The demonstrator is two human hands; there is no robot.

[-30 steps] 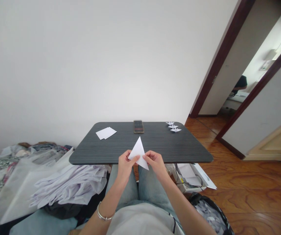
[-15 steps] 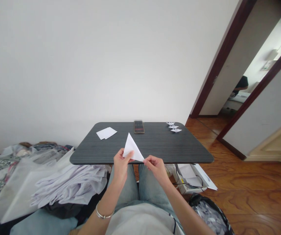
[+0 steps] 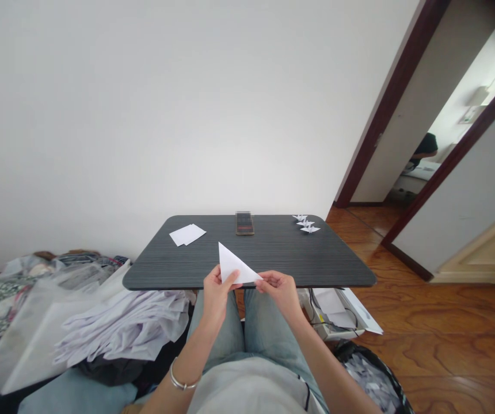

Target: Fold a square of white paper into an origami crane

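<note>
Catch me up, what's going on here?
A person seated at a dark wood-grain table holds a white paper triangle just above the table's near edge. The left hand grips the triangle's lower part, and the right hand pinches its right corner. Farther across the table lie three small origami cranes and loose white paper sheets.
</note>
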